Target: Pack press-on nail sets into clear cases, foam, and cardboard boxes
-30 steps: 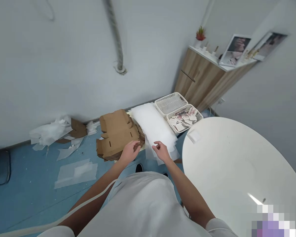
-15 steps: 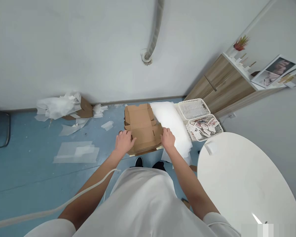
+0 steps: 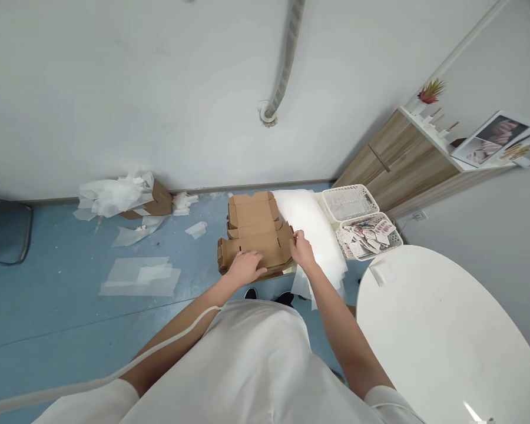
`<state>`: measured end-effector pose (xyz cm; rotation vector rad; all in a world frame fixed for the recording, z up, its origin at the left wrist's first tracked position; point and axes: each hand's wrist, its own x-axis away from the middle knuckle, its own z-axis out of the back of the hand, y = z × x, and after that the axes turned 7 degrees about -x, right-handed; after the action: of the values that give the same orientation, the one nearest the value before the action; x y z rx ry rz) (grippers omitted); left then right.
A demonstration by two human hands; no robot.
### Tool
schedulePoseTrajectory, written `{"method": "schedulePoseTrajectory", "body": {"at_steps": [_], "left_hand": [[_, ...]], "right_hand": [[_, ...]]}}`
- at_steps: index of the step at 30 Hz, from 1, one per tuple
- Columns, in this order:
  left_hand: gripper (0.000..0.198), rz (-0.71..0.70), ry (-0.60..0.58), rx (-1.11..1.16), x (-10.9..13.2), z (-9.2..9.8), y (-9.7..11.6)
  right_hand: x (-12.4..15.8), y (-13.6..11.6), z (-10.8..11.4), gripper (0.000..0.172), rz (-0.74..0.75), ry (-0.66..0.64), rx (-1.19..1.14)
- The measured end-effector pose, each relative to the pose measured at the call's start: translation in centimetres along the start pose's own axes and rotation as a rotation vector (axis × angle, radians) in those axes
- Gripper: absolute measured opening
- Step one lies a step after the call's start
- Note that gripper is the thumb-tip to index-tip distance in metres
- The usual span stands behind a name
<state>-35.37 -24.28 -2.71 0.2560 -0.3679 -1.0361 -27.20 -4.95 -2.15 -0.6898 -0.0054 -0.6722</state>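
Observation:
Unfolded brown cardboard (image 3: pixel 254 215) with creased panels and side flaps lies in a stack in front of me, its long side toward the wall. My left hand (image 3: pixel 246 268) rests on the near panel with its fingers spread. At the right edge of that panel, my right hand (image 3: pixel 301 247) pinches the side flap between thumb and fingers. The left side flap stands partly raised. White foam sheets (image 3: pixel 311 229) lie directly right of the cardboard, beside my right hand.
Two white baskets (image 3: pixel 351 202) stand right of the foam, one holding printed cards (image 3: pixel 371 235). A round white table (image 3: pixel 433 318) is at the right, a wooden cabinet (image 3: pixel 397 153) behind. A box with white wrapping (image 3: pixel 161 199) and scraps lie left; a chair (image 3: pixel 4 232) stands far left.
My left hand has moved from the left edge of the cardboard onto its near panel, and its fingers have opened. The left flap now shows raised. My right hand remains at the right flap.

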Motion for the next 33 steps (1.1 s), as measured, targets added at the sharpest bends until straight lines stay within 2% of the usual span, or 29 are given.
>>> {"method": "schedulePoseTrajectory", "body": {"at_steps": [4, 6, 8, 9, 12, 14, 16, 18, 20, 23, 25, 28, 33], "left_hand": [[0.033, 0.027, -0.012, -0.035, -0.8, -0.4, -0.3], [0.035, 0.055, -0.005, -0.058, -1.0, -0.6, -0.5], [0.033, 0.067, -0.007, -0.081, -1.3, -0.7, -0.4], [0.032, 0.066, -0.008, -0.095, -1.4, -0.6, -0.4], [0.032, 0.057, 0.002, -0.148, -1.4, -0.2, -0.2], [0.034, 0.041, 0.037, -0.173, -1.3, 0.3, -0.2], [0.035, 0.005, 0.098, -0.175, -1.1, 0.9, -0.3], [0.034, -0.042, 0.172, -0.159, -0.7, 1.1, -0.4], [0.033, -0.084, 0.242, -0.132, -0.2, 1.0, -0.3], [0.031, -0.113, 0.348, -0.112, 0.7, 0.0, -0.1], [0.03, -0.121, 0.412, -0.115, 1.2, -0.8, 0.1], [0.028, -0.153, 0.463, -0.104, 1.6, -1.5, 0.5], [0.024, -0.105, 0.481, -0.023, 2.3, -0.4, 1.2]], "right_hand": [[0.5, 0.6, 0.5, 0.023, -0.049, 0.018, -0.209], [1.4, 0.1, 0.6, 0.027, 0.025, 0.129, -0.178], [2.7, -0.6, 0.4, 0.029, 0.161, 0.222, -0.069], [3.4, -0.9, 0.2, 0.028, 0.229, 0.201, -0.017], [4.9, -1.3, -0.8, 0.022, 0.349, -0.098, 0.122], [5.3, -0.9, -1.4, 0.022, 0.326, -0.224, 0.179], [5.2, -0.4, -1.7, 0.025, 0.266, -0.245, 0.132], [4.8, 0.2, -1.3, 0.031, 0.184, -0.182, -0.029], [4.4, 0.4, -0.5, 0.044, 0.064, -0.026, -0.187], [3.7, 0.0, 0.8, 0.06, -0.069, 0.168, -0.244], [3.3, -0.6, 1.3, 0.059, -0.065, 0.165, -0.227], [3.0, -1.6, 1.5, 0.046, -0.039, 0.108, -0.202], [3.3, -2.1, 1.4, 0.042, 0.026, 0.169, -0.157]]}}
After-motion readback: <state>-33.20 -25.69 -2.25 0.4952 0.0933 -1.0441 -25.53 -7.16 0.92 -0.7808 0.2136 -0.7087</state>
